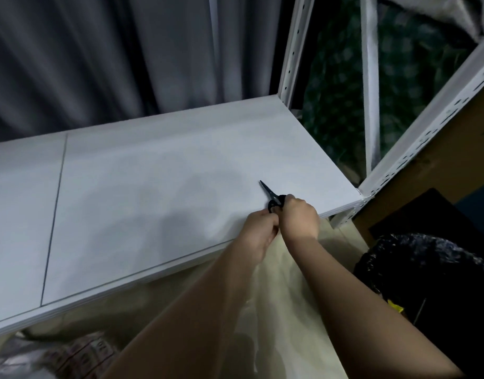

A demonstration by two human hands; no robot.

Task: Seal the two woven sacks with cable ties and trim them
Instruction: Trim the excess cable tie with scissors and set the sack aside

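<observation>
Black scissors point(271, 193) lie with their blades pointing up and left on the white shelf board point(153, 173), near its front right edge. My right hand point(299, 217) grips the scissors' handle loops. My left hand point(258, 228) is closed right beside it at the handles, touching them from the left; what it pinches is hidden. A pale woven sack point(290, 283) hangs below the shelf edge, under my forearms. No cable tie is visible.
A white slotted metal rack post point(292, 50) and a diagonal rack beam point(426, 127) frame the shelf's right side. A dark bundled bag point(426, 269) sits at the lower right. Grey curtains point(112, 50) hang behind. Patterned packaging point(79, 356) lies at bottom left.
</observation>
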